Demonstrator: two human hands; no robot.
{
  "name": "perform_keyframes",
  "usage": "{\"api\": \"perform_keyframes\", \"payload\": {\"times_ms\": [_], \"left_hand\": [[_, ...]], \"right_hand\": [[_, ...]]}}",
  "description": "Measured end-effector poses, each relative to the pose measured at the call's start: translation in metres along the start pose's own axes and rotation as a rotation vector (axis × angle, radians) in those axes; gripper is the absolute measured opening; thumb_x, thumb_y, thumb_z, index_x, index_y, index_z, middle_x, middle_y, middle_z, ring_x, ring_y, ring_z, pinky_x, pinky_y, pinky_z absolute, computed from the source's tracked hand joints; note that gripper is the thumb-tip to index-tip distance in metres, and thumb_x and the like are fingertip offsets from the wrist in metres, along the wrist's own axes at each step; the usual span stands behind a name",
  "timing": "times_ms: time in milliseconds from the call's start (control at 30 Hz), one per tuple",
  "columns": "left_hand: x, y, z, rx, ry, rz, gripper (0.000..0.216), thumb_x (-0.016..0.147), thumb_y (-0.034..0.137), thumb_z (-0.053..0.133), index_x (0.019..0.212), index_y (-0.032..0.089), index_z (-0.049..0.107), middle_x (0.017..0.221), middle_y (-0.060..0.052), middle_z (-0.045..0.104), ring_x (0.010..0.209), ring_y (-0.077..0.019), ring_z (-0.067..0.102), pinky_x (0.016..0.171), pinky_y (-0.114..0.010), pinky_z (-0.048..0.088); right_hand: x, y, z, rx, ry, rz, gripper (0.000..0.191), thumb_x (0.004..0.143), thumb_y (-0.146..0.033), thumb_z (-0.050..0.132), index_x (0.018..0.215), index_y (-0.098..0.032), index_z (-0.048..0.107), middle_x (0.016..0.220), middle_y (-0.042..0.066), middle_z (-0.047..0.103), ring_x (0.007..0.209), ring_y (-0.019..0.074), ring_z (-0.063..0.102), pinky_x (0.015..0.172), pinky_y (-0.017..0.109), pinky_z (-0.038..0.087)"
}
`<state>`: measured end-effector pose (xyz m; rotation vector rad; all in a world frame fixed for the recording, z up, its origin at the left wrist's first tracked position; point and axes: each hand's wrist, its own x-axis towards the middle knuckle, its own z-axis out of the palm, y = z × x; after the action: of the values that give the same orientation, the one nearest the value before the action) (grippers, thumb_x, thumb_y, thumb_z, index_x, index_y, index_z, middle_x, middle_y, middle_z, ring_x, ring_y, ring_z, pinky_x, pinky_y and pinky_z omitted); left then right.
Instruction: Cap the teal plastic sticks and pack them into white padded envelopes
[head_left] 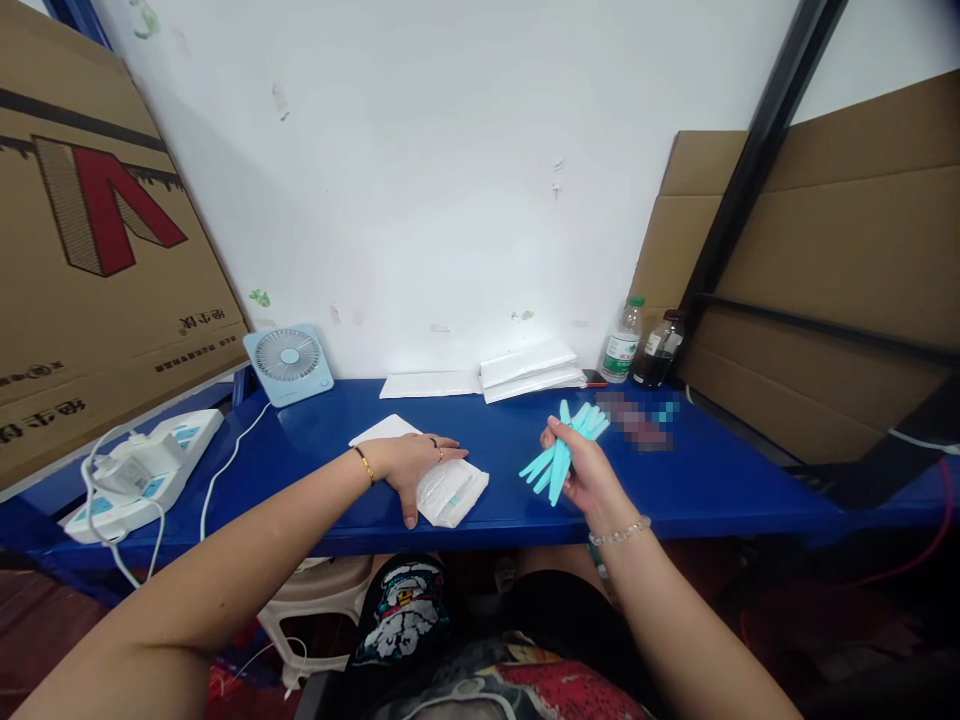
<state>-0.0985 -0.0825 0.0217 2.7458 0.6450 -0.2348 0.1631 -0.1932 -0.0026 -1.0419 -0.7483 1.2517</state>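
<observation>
A narrow blue counter [495, 450] runs along a white wall [420, 180], with brown cardboard [97, 250] leaning at its left end and more cardboard [840, 270] behind a black frame [757, 150] at the right. The left hand [412, 462] lies flat, fingers spread and loose, on a stack of white packets [450, 490] near the front edge. The right hand [585, 470] is closed around a bunch of turquoise sticks [562, 452], held just above the counter right of the packets. Against the back edge lie more white packs [529, 368], a small blue fan [288, 362] to the left, and two bottles [641, 350] toward the right corner. A white power strip [142, 470] with cables sits at the left end.
</observation>
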Motion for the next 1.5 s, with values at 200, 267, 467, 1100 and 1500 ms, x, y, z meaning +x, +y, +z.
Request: {"api": "perform_keyframes", "payload": {"times_ms": [200,267,467,1100,1500], "left_hand": [[-0.018,0.025,-0.003,0.047,0.194,-0.015,0.083,0.051,0.036,0.075,0.130,0.024,0.051,0.109,-0.008,0.059,0.095,-0.0295,0.058,0.087,-0.038,0.041],[-0.017,0.034,-0.006,-0.003,0.278,0.026,0.069,0.055,0.031,0.071,0.122,0.022,0.055,0.102,-0.006,0.058,0.092,-0.0264,0.058,0.084,-0.034,0.043],[-0.002,0.055,-0.017,-0.214,0.544,0.117,0.050,0.059,0.028,0.067,0.106,0.018,0.055,0.103,-0.005,0.054,0.092,-0.0227,0.054,0.084,-0.033,0.044],[0.031,0.037,-0.025,-1.063,0.916,0.142,0.069,0.065,0.045,0.071,0.121,0.015,0.043,0.109,-0.008,0.059,0.094,-0.0227,0.056,0.080,-0.032,0.044],[0.001,0.045,-0.004,-0.445,1.005,-0.039,0.108,0.059,0.042,0.077,0.146,0.022,0.015,0.151,-0.011,0.023,0.135,-0.0328,0.026,0.110,-0.042,0.025]], "right_hand": [[-0.005,0.003,0.024,0.066,-0.012,0.004,0.037,0.070,-0.049,0.069,0.059,-0.018,0.054,0.039,-0.007,0.039,0.031,0.0055,0.032,0.029,0.020,0.022],[-0.007,0.001,0.036,0.046,-0.017,-0.033,0.037,0.070,-0.050,0.069,0.059,-0.018,0.054,0.038,-0.006,0.040,0.031,0.0064,0.033,0.030,0.020,0.022],[-0.006,-0.016,0.062,-0.001,0.052,-0.320,0.039,0.073,-0.053,0.064,0.059,-0.019,0.054,0.042,-0.005,0.040,0.036,0.0088,0.035,0.034,0.023,0.026],[0.031,-0.124,0.115,-0.633,-0.476,-0.514,0.039,0.073,-0.048,0.068,0.096,-0.018,0.062,0.093,0.003,0.061,0.083,0.0153,0.052,0.071,0.027,0.042],[0.023,-0.099,0.094,-1.139,-0.366,-0.892,0.019,0.070,-0.035,0.073,0.072,-0.018,0.065,0.085,0.003,0.055,0.076,0.0155,0.052,0.067,0.029,0.041]]}}
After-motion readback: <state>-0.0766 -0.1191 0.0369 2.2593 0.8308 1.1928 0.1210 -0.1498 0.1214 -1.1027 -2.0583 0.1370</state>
